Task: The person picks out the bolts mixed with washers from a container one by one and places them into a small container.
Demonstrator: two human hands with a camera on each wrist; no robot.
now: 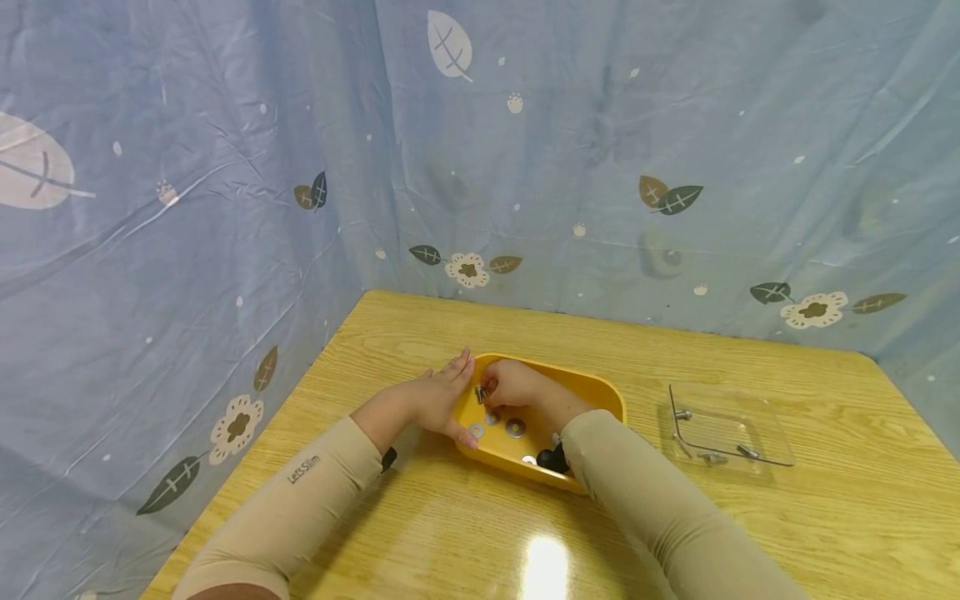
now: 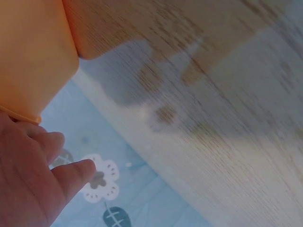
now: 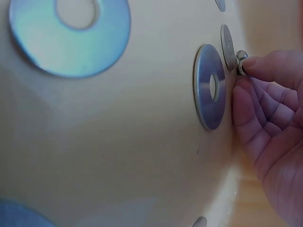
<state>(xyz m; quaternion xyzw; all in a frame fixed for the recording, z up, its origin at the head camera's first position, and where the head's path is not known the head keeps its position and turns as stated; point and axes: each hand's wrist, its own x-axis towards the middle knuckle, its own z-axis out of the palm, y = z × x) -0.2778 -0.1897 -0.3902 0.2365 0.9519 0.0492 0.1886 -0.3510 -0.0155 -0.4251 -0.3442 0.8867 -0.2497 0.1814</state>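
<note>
A yellow bin [image 1: 600, 392] lies on the wooden table with several flat metal washers [image 1: 515, 427] on its floor. Inside its left end, my right hand [image 1: 513, 385] pinches a small shiny bolt [image 1: 480, 393] between thumb and fingertips. The right wrist view has the bolt's rounded metal end [image 3: 242, 55] at the thumb tip, right beside the washers [image 3: 209, 87]. With fingers spread and fairly straight, my left hand [image 1: 438, 404] rests against the bin's left end, its thumb at the near rim. The left wrist view catches those fingers at the bin's rim [image 2: 28, 117].
Right of the bin stands a clear plastic tray [image 1: 731, 417] with several bolts [image 1: 712, 457] in and around it. Black pieces [image 1: 553, 458] lie in the bin near my right sleeve. A patterned blue curtain [image 1: 525, 167] closes off the table's back and left.
</note>
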